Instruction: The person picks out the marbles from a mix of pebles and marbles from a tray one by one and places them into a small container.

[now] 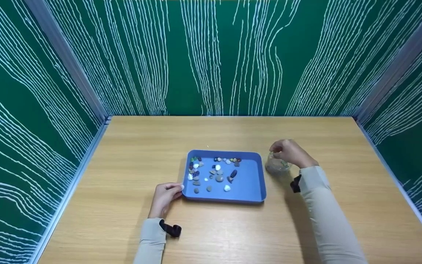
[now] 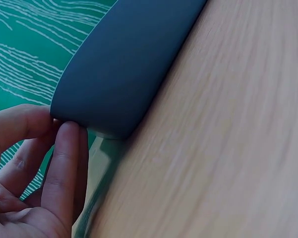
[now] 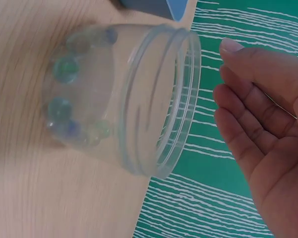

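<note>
A blue tray (image 1: 249, 179) lies on the table, holding several pebbles (image 1: 219, 178), white stones (image 1: 227, 188) and small dark and coloured glassy pieces, mostly in its left half. At the tray's near left corner, my left hand (image 1: 164, 198) pinches the wall between thumb and fingers; the left wrist view shows the fingertips (image 2: 67, 130) against its outer side. To the right of the tray stands a clear jar (image 3: 124, 99) without a lid, with several glass marbles (image 3: 66, 68) at its bottom. Just over its mouth is my right hand (image 1: 291, 153), fingers loosely bent and nothing visible between them.
The wooden table (image 1: 145, 146) is bounded by green panels (image 1: 229, 73) with white wavy lines at the back and both sides. Black wrist straps (image 1: 170, 228) are worn over both sleeves. A tiny pale speck lies behind the tray.
</note>
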{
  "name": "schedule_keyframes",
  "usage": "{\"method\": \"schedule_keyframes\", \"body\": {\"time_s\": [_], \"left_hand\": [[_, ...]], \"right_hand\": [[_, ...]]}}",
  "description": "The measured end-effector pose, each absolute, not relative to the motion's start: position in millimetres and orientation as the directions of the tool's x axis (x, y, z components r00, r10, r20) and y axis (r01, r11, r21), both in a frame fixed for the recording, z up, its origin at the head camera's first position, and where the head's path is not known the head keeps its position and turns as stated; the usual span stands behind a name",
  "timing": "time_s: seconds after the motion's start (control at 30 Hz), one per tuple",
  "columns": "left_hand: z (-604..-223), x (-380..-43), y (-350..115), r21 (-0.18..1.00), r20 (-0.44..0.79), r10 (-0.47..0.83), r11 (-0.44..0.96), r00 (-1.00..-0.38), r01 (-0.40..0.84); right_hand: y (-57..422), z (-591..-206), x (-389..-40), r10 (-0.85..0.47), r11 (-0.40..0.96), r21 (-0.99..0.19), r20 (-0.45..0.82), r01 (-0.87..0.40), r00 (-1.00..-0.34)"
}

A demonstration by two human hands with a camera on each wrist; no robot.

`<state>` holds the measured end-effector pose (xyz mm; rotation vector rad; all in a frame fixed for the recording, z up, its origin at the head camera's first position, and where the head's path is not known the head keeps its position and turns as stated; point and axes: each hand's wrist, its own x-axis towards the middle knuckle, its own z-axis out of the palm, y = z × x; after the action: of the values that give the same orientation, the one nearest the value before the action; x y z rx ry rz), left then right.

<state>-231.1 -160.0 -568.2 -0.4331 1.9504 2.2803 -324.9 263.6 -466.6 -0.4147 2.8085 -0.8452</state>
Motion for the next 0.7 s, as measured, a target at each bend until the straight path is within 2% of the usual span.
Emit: {"method": "schedule_keyframes", "body": {"time_s": [0.7], "left_hand": [[-568,-232,-160,0.951,-0.281,-0.1,-0.163,-0.954,-0.263]], "right_hand": [[277,-469,-324,-0.266,0.801,-0.583,-0.144,-0.135,-0.953]]}}
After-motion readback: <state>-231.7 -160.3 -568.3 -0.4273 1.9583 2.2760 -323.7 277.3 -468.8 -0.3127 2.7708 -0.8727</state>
